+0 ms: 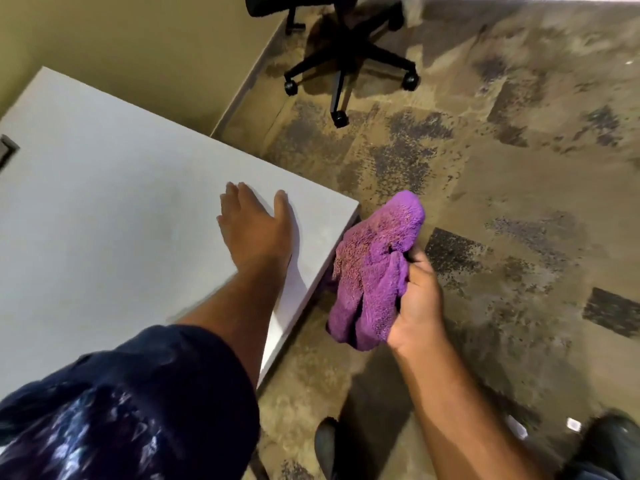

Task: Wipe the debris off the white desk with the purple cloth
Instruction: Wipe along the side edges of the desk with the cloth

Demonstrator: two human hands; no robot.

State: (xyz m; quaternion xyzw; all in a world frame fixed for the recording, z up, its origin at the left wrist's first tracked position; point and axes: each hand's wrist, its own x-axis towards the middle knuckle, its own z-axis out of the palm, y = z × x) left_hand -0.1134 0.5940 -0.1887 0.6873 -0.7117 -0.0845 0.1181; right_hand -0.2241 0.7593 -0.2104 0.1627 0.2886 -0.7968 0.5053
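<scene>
Mottled brown and grey carpet (485, 188) covers most of the view, with a beige wall (145, 46) at the upper left and the black wheeled base of an office chair (346, 67) at the top. White and bare, the desk (104, 220) fills the left side, its near corner pointing toward the middle of the view. A small dark fitting (7, 150) shows at the desk's far left edge.

The left hand (256, 230) lies palm down on the desk close to that corner, fingers spread and flat, gripping nothing. Its forearm runs back toward a dark blue patterned sleeve (121, 410) at the lower left.

The right hand (419, 299) is off the desk, just beside its corner and over the carpet. Its grip is closed around the purple cloth (374, 268), which is bunched in the fingers, with one end standing up above the hand and folds hanging below it. The cloth is near the desk edge; whether it touches the edge cannot be told. The cloth's fuzzy upper face looks darker and speckled in places.

Two dark shoes (329, 445) show at the bottom on the carpet, and a few small white scraps (573, 424) lie near the right one.
</scene>
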